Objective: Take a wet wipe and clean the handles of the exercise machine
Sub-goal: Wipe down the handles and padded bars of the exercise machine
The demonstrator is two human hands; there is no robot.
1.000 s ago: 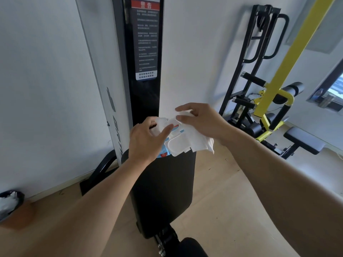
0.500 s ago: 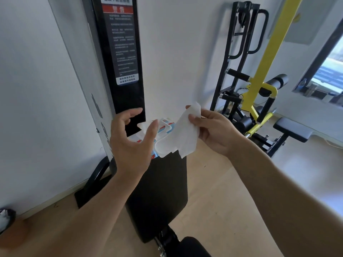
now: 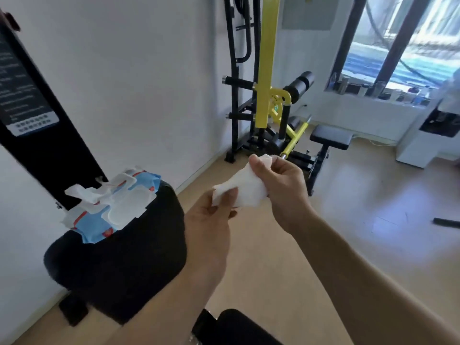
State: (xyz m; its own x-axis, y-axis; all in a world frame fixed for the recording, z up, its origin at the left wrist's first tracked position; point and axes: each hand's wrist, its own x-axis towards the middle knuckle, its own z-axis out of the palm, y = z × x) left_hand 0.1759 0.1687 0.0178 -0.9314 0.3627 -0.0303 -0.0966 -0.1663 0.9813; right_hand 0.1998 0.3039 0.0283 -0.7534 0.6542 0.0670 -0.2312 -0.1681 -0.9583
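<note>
A white wet wipe (image 3: 245, 189) is stretched between both my hands in the middle of the view. My right hand (image 3: 281, 185) pinches its upper end and wraps around it; my left hand (image 3: 211, 225) pinches its lower left corner. The blue wet wipe pack (image 3: 112, 207) lies on top of the black padded seat back (image 3: 129, 257) at the left, its flap open and a wipe sticking up. A black and yellow exercise machine (image 3: 263, 95) with black padded handles (image 3: 239, 82) stands against the far wall, well beyond my hands.
A black upright column (image 3: 37, 135) with a warning label rises at the left wall. A black padded bench (image 3: 331, 139) stands right of the yellow machine. A window sill (image 3: 380, 95) with bottles is at the back right, and a white cabinet (image 3: 423, 143) beside it. Wooden floor lies between.
The view has swung right and down. My right hand pulled the wipe free of the pack and moved right; my left hand left the pack and took hold of the wipe's lower corner.
</note>
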